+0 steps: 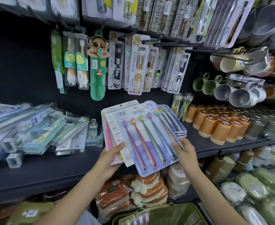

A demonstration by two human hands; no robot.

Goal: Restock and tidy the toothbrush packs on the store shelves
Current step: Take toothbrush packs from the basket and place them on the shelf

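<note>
The left grip and right grip are pinched on the lower edges of fanned toothbrush packs; light, stiff, slippery cards, probably best squared edgewise.

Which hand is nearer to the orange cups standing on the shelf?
The right. The right hand holds the right edge of the toothbrush packs, just left of the orange cups. The left hand grips the packs' left side, farther away.

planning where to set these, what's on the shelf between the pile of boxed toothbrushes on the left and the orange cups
In the head view, only the fanned toothbrush packs, held by the left hand and right hand, overlap that stretch; otherwise the dark shelf looks bare.
</note>
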